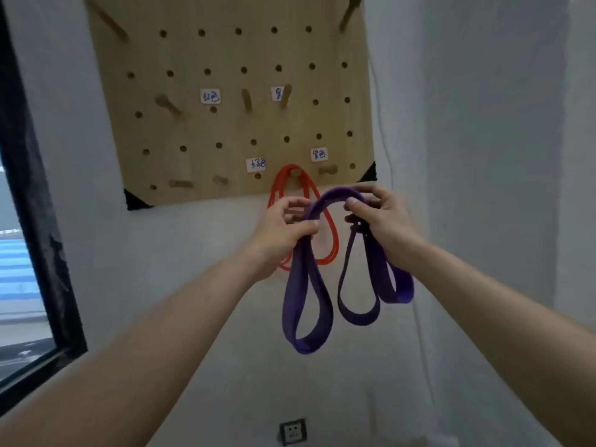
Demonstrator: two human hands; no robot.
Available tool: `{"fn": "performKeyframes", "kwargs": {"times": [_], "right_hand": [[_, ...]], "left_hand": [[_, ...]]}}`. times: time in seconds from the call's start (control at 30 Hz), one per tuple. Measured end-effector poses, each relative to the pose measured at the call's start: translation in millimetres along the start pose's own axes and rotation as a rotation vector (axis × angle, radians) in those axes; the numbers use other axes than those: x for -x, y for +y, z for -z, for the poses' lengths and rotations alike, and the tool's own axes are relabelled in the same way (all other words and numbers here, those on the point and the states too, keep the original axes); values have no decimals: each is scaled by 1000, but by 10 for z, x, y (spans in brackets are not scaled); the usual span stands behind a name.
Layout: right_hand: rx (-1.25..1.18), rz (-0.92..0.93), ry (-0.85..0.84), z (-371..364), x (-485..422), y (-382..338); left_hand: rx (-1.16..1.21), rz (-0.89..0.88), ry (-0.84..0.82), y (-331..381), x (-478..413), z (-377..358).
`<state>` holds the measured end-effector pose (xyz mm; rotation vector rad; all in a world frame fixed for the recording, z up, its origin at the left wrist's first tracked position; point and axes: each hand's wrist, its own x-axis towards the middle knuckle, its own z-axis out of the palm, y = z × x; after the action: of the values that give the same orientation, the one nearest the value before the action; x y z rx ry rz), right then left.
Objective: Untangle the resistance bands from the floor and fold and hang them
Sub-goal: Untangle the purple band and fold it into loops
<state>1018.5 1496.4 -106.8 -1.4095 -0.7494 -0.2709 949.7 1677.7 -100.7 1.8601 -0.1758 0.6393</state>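
Observation:
A wide purple resistance band [306, 304] is folded into several hanging loops and held up just below a wooden pegboard [225, 91]. My left hand [283, 227] grips the left side of the fold. On the right side, my right hand [377, 214] pinches the band, and an arch of purple runs between the two hands. A thin red band [332, 240] hangs from a peg [294, 172] at the board's bottom edge, directly behind my hands. A bare peg [327, 170] sticks out to the right of it, under a small white label [319, 154].
Several more bare wooden pegs and white handwritten labels [210, 96] are spread over the pegboard. A dark window frame [38, 240] runs down the left. A wall socket [293, 431] sits low on the white wall. A thin cable [383, 140] runs down the wall, right of the board.

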Motion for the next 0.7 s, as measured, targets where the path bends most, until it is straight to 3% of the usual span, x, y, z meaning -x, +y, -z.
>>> {"fn": "performKeyframes", "kwargs": {"times": [0.07, 0.3, 0.47, 0.6, 0.7], "right_hand": [[9, 17, 22, 66, -242, -35], [58, 120, 150, 159, -1031, 62], [250, 215, 221, 147, -1481, 234], [294, 213, 198, 139, -1687, 381], [299, 224, 138, 73, -1791, 488]], "left_hand": [[-66, -33, 6, 13, -171, -87], [-153, -227, 259, 86, -1003, -412], [-450, -346, 161, 282, -1564, -289], [-828, -302, -7, 429, -1868, -47], [-816, -235, -47, 440, -1971, 81]]}}
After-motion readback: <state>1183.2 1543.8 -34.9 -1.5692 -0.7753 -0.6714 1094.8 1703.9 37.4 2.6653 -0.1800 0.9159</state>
